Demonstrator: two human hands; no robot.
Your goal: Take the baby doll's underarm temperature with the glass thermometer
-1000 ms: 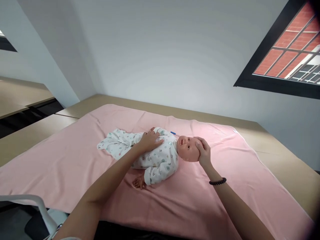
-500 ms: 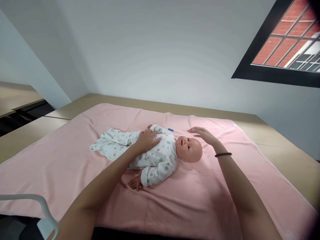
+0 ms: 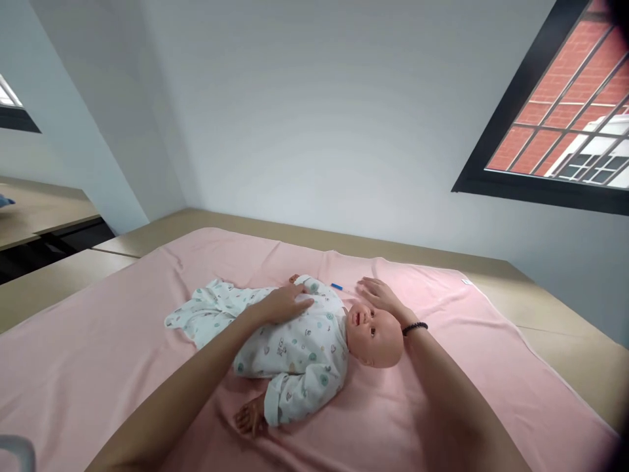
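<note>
On the chest of the doll (image 3: 299, 344), the left hand (image 3: 285, 303) lies palm down, its fingers loosely extended and gripping nothing. Beyond the doll's head (image 3: 376, 334), the right hand (image 3: 381, 295) is palm down too, fingers outstretched, slightly bent and holding nothing; whether they press on the cloth (image 3: 407, 406) or hover just over it, I cannot tell. Just beyond those fingertips, by the doll's far shoulder, is a small blue-ended stick (image 3: 337, 286); its paler part is hard to make out.

The doll lies on its back in a white patterned suit, face up, head toward the right and legs toward the left. Its near arm is bent outward with the hand on the cloth. The left forearm crosses the doll's lower body and hides part of it. The right forearm, with a dark bracelet (image 3: 415, 328) at the wrist, passes close beside the crown of the head, so the head sits between the two arms.

Around all this spreads the pink cloth, wrinkled, with a white label (image 3: 466, 282) at its far right corner. Wooden surface (image 3: 545, 311) shows past its edges, running up to a pale wall (image 3: 319, 144). A barred window (image 3: 565, 111) is at upper right, a pillar (image 3: 93, 111) at left.
</note>
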